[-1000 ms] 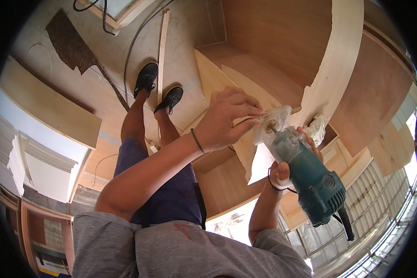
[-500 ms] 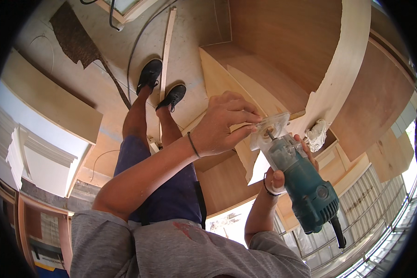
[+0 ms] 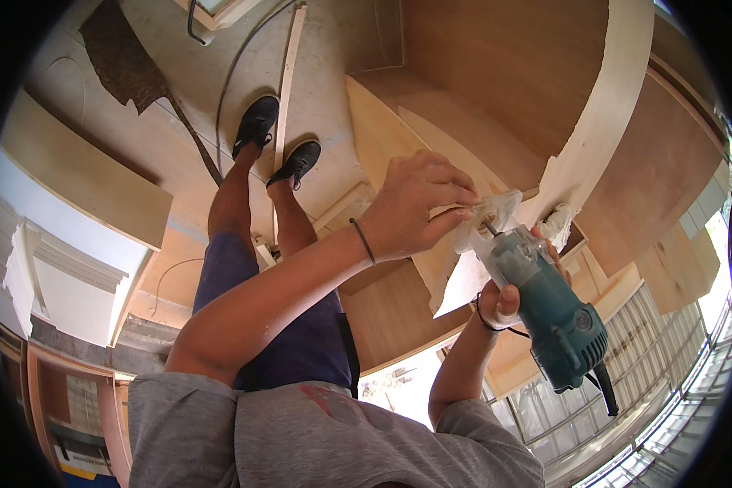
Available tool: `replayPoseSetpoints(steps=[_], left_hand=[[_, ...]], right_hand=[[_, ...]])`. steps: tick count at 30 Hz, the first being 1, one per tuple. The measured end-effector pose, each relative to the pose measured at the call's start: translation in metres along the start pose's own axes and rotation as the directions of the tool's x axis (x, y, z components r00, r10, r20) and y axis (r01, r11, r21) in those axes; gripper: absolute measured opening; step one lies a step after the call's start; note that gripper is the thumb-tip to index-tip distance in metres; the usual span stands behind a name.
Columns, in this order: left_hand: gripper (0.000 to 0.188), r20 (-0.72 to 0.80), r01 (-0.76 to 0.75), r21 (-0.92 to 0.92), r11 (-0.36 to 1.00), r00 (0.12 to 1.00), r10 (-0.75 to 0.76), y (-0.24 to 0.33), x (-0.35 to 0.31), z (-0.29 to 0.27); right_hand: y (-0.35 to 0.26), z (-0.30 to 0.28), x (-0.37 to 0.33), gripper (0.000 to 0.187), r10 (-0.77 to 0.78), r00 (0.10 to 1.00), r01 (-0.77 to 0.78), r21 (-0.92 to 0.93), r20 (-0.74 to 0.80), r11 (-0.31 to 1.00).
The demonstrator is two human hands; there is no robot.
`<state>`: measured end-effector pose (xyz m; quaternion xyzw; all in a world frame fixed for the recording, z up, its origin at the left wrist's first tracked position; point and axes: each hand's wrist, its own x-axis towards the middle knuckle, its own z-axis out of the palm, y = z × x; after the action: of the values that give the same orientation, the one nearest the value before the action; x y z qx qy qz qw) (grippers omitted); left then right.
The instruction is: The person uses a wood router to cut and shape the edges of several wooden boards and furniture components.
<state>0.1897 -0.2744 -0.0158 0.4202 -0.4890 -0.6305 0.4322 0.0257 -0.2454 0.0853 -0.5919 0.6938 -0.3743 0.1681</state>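
Observation:
A teal trim router (image 3: 547, 317) lies tilted across my right side, its bit end toward the upper left and its black cord end toward the lower right. My right hand (image 3: 504, 304) is closed round the router's body from beneath; the thumb shows on one side and fingertips on the other. At the bit end, my left hand (image 3: 419, 207) pinches the edge of the clear plastic base (image 3: 506, 207). A thin metal bit (image 3: 490, 228) shows between that base and the router's body.
An open plywood cabinet (image 3: 496, 57) with a curved pale edge panel (image 3: 606, 106) stands ahead on the right. Near it sits a crumpled white plastic bag (image 3: 556, 226). A long wood strip (image 3: 289, 81) lies by my shoes, and a curved pale panel (image 3: 89, 175) is at left.
Both hands and the router have shifted right and slightly upward in the picture. The left hand stays at the clear base, and the right hand keeps its hold on the body.

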Motion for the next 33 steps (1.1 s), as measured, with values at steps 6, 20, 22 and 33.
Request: replayPoseSetpoints(steps=[6, 20, 22, 33], left_hand=[[0.017, 0.009, -0.004, 0.024, 1.0, 1.0, 0.004, 0.002, -0.003, -0.006], [0.017, 0.051, 0.029, -0.023, 0.999, 0.998, -0.028, 0.001, 0.005, -0.001], [0.017, 0.034, 0.042, -0.005, 0.999, 0.999, -0.042, 0.005, -0.002, -0.007], [0.018, 0.02, 0.013, 0.003, 1.0, 1.0, -0.013, 0.005, -0.016, -0.019]], right_hand=[[-0.006, -0.004, -0.003, 0.097, 0.035, 0.996, -0.032, -0.033, 0.082, 0.999], [-0.003, 0.0, 0.001, 0.1, 0.042, 0.999, -0.042, 0.089, 0.005, 0.995], [-0.006, 0.0, -0.004, 0.1, 0.04, 0.998, -0.042, 0.05, 0.04, 0.998], [-0.013, 0.005, -0.017, 0.093, -0.024, 0.998, 0.02, 0.068, 0.06, 0.997]])
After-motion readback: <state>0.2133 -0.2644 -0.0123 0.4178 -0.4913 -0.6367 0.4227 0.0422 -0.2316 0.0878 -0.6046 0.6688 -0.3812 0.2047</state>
